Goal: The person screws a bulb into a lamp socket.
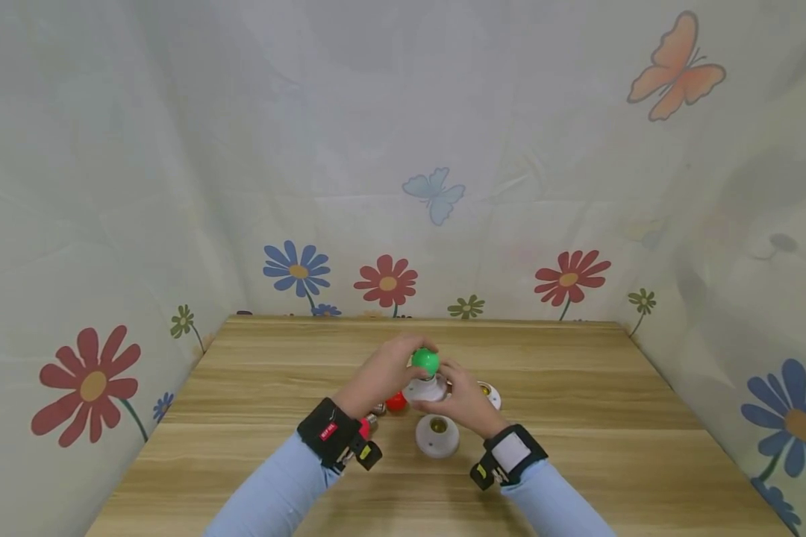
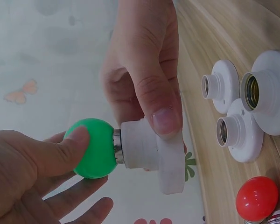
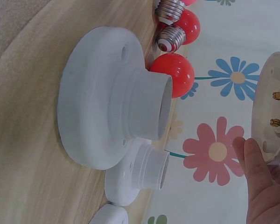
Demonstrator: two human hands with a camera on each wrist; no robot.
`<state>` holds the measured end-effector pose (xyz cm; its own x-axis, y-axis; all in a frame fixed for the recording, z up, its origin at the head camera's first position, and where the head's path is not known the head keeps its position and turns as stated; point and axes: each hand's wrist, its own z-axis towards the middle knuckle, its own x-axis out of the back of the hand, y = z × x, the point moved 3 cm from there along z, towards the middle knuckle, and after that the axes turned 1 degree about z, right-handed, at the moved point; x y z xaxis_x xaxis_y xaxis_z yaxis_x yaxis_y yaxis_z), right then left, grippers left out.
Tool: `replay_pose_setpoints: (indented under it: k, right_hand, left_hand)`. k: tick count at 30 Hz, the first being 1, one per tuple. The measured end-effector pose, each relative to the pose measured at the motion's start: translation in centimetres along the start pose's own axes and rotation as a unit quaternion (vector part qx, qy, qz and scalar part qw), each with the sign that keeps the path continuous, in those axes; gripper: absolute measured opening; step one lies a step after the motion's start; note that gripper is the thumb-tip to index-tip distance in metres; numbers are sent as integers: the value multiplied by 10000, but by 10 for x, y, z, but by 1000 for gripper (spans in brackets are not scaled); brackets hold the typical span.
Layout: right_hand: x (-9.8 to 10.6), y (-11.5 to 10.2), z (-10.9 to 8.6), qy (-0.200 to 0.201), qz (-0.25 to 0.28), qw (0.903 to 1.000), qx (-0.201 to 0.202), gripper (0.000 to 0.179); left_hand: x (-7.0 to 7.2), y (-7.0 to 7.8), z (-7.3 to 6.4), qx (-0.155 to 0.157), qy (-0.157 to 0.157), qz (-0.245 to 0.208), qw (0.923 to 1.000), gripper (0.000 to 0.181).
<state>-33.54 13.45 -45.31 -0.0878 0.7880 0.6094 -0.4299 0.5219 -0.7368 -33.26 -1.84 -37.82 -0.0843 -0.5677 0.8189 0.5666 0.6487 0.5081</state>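
Note:
My left hand (image 1: 377, 375) holds a round green light bulb (image 1: 425, 361), thumb on one side of the globe and fingers on the other. The right hand (image 1: 469, 403) grips a white lamp socket (image 1: 427, 390) by its round base. In the left wrist view, the metal collar of the bulb (image 2: 94, 154) sits in the mouth of the socket (image 2: 139, 145), most of its thread hidden inside. Both are raised above the table. From the right wrist, the underside of the socket (image 3: 267, 109) shows brass screws.
On the wooden table (image 1: 295, 350), three more white lamp sockets (image 2: 245, 133) stand close together, mouths up, one near the front (image 1: 436, 440). Several red bulbs (image 3: 175, 72) with metal screw bases lie beside them, partly under the left forearm. A flower-printed cloth (image 1: 443, 253) hangs behind.

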Motion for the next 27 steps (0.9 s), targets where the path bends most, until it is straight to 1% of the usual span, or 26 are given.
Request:
replay_pose_setpoints:
  k: [3,5,7,9,11,12,15,17,20,22,24,27]
  right_hand:
    - [0,1,-1,-2,39,10000,45,58]
    - [0,1,-1,-14,28,10000,72,58]
    - [0,1,-1,-11,-32,10000,90,59]
    - [0,0,0,5,-64,9999,85,59]
    - [1,-1,1,23,-38,10000,55,58]
    - [1,-1,1,25,-10,10000,36,57]
    - [0,-1,2,3,110,9999,-76,55]
    - [0,-1,2,-4,130,9998,-131,54]
    - [-1,-3,2,-12,162,9998,-148,54]
    - [0,-3,1,-21,171,9998,-102,55]
    - [0,-3,1,-46,173,9998,-57,58]
    - [1,-2,0,-31,50,10000,30,61]
  left_hand:
    - [-1,-1,0,26,-217,-156,9996,40]
    - [-1,-1,0,-39,-295,-187,9994,47]
    - [-1,0,0,-77,-289,-238,9993,55]
    - [0,1,1,-70,-148,-259,9995,62]
    - [2,3,0,35,86,-162,9998,64]
    - [2,4,0,114,224,-73,9997,63]
    - [0,4,-2,333,559,412,9970,55]
    - [-4,3,-2,418,678,624,9949,53]
    - [-7,1,-2,470,750,648,9940,50]
    - [-8,1,-1,409,750,515,9950,48]
    - [-8,1,0,321,652,342,9968,45]
    - [-9,1,2,184,322,15,9993,41]
